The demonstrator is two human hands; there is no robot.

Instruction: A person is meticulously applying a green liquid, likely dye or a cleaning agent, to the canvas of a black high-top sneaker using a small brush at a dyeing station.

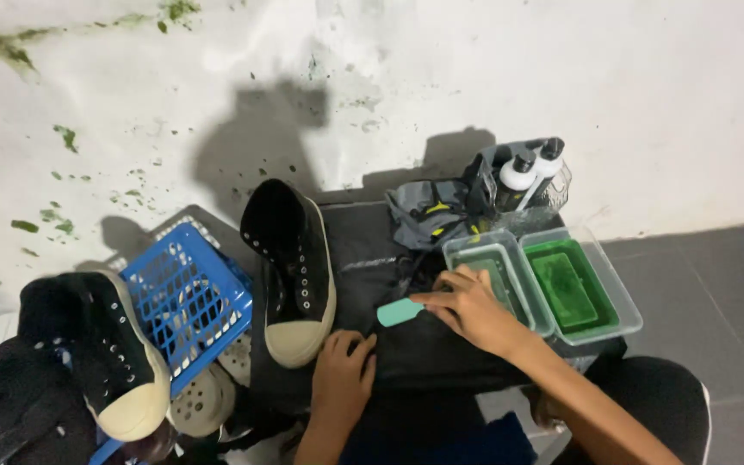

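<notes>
A white wall point(475, 77) stained with green patches backs the scene, and grey floor tiles point(716, 258) run off to the right, where the ground is open. In front of the wall stands a low dark counter point(372, 250) with a black cloth point(428, 349) laid over it. Its left edge is crowded: a black high-top shoe point(290, 267) with a cream toe cap stands there, hard against a blue plastic basket point(187, 297), and a second black shoe point(105, 353) lies further left, on a dark heap.

The right hand point(471, 306) rests on the cloth just beside the tubs, fingers curled around a small teal brush point(399, 312), whose end sticks out to the left. The left hand point(342, 379) lies flat on the cloth near the counter's front edge, fingers together and slightly bent, holding nothing.

At the counter's right end sit two clear plastic tubs side by side: the nearer tub point(492, 271) holds greenish water, the farther tub point(574, 288) a brighter green liquid. Behind them a clear holder point(553, 202) carries two bottles point(527, 176) with dark caps, beside a crumpled grey rag point(428, 215).
</notes>
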